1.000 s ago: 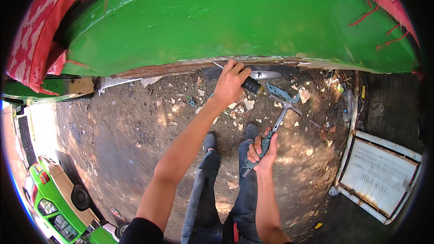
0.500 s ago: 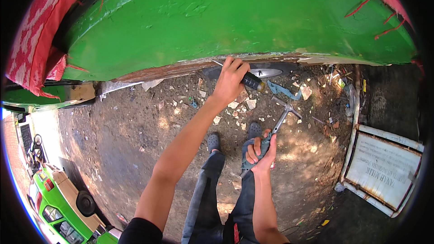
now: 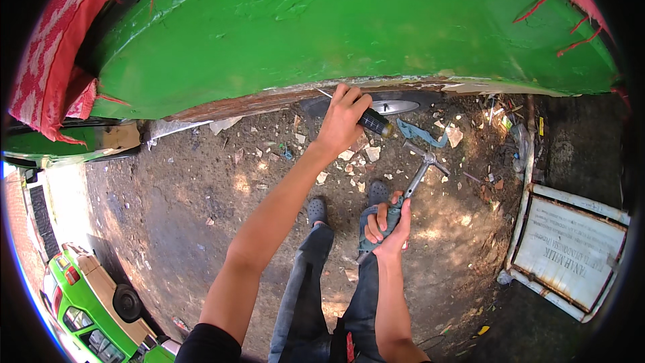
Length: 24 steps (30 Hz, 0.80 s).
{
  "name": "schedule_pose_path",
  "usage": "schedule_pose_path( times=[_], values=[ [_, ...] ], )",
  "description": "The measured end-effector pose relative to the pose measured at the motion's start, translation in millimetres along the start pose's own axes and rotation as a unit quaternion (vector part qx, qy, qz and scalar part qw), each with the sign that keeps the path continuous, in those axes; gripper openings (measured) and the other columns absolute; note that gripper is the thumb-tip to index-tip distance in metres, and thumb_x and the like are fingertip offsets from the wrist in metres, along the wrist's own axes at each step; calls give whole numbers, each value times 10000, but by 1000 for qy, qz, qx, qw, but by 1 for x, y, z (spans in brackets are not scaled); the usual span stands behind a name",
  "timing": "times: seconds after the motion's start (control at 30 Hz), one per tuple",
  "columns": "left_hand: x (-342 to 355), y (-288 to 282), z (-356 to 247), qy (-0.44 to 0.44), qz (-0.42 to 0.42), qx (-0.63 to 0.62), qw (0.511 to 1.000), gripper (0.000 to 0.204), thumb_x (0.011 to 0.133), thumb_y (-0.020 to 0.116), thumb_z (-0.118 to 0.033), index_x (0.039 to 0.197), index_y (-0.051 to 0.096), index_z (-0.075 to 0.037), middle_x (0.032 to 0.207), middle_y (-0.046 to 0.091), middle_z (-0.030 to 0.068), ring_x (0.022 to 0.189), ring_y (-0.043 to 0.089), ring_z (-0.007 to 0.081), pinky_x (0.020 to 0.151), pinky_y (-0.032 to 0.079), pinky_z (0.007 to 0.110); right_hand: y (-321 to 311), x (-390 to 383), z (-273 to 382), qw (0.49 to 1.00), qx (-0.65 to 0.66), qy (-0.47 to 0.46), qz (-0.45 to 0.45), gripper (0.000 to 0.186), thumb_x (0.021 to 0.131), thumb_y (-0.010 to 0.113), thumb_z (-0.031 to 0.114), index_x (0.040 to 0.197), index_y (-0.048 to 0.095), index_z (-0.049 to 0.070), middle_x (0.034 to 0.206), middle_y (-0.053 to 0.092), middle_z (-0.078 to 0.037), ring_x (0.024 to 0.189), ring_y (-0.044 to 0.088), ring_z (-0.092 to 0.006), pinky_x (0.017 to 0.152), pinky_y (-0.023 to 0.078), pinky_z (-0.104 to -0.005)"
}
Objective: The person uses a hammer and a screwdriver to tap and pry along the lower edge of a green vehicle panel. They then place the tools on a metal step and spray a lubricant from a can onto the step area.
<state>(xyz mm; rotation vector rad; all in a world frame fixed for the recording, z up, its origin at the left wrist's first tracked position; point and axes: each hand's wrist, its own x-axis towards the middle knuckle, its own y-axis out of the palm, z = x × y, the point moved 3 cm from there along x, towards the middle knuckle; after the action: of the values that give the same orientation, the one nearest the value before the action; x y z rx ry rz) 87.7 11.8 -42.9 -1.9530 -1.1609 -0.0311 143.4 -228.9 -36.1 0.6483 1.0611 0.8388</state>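
My left hand (image 3: 344, 117) is closed around a screwdriver (image 3: 375, 122) with a dark handle and a yellowish butt end. Its thin shaft points up and left to the flaking lower edge of a green vehicle panel (image 3: 349, 27); whether the tip touches is unclear. Lower and to the right, my right hand (image 3: 388, 227) grips a T-shaped metal tool (image 3: 418, 179) by its stem, where greenish-grey wrapping shows. The tool's crossbar end points up and right, below and apart from the screwdriver's butt.
Paint chips and debris lie on the dirt ground (image 3: 201, 228). A wheel (image 3: 395, 107) shows under the panel, with a blue cloth strip (image 3: 420, 134) nearby. A framed white sign (image 3: 570, 250) lies right. Red patterned cloth (image 3: 50, 54) hangs upper left; a green car (image 3: 87, 312) stands lower left.
Both hands and their tools have stayed almost still. A motorbike at the far left has gone out of sight.
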Motion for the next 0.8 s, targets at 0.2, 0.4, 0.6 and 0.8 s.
schedule_pose_path(
  times=[0.2, 0.4, 0.6, 0.8],
  values=[
    [0, -2, 2, -9, 5, 2, 1000, 371, 599, 646, 170, 908, 598, -29, 921, 561, 114, 938, 498, 351, 800, 448, 460, -2, -2, 0, 1000, 3, 2, -3, 363, 1073, 385, 529, 1063, 413, 167, 568, 394, -21, 348, 333, -119, 312, 311, -273],
    [-2, -5, 2, 3, 18, 4, 1000, 373, 595, 641, 169, 910, 600, -28, 926, 567, 110, 941, 499, 351, 804, 442, 455, -4, -2, -4, 1000, -2, -6, -3, 364, 1071, 388, 534, 1069, 414, 170, 567, 400, -22, 350, 330, -124, 318, 313, -283],
    [0, -3, 2, 8, 4, -2, 1000, 358, 606, 655, 155, 911, 599, -24, 912, 576, 110, 945, 505, 350, 806, 443, 457, 6, 0, -20, 995, 53, -90, -5, 357, 1072, 394, 524, 1084, 440, 170, 566, 400, -29, 360, 332, -131, 336, 302, -290],
    [1, -5, 4, 12, 16, -6, 1000, 341, 623, 661, 143, 915, 607, -24, 905, 580, 115, 943, 513, 353, 818, 452, 454, 19, 12, -23, 995, -38, -74, -61, 319, 1073, 427, 481, 1113, 469, 166, 563, 399, -41, 367, 340, -139, 346, 296, -290]
  ],
)
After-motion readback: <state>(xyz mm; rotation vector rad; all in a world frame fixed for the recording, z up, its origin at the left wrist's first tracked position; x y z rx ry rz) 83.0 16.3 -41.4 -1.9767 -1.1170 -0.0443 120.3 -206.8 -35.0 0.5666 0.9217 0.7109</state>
